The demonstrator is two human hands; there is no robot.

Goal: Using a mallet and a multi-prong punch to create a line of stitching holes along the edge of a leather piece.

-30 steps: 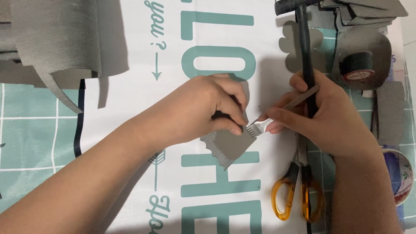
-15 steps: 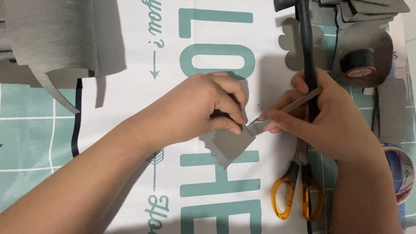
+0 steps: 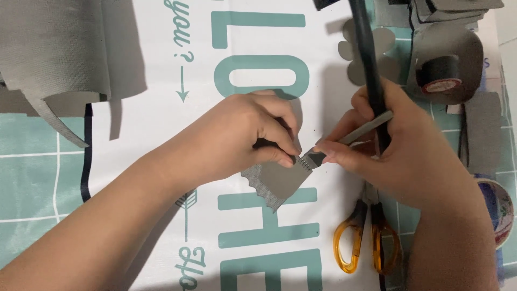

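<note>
My left hand (image 3: 253,132) presses down on a small grey leather piece (image 3: 274,182) with a scalloped lower edge, fingertips at its upper right edge. My right hand (image 3: 396,145) holds two tools at once: a metal pronged chisel (image 3: 344,139), pinched between thumb and fingers with its teeth on the leather's right edge, and a black-handled hammer (image 3: 366,59) whose handle runs up out of the fist toward the top of the view. The hammer's head is cut off by the frame.
Orange-handled scissors (image 3: 366,242) lie below my right hand. A black tape roll (image 3: 444,75) sits on grey leather scraps (image 3: 484,129) at the upper right, a patterned tape roll (image 3: 498,213) at the right edge. A large grey sheet (image 3: 59,48) lies upper left on the printed mat (image 3: 161,108).
The view has shifted slightly left. The hammer handle has tilted a little, its top leaning further left. Both hands keep their grip on the leather piece and chisel.
</note>
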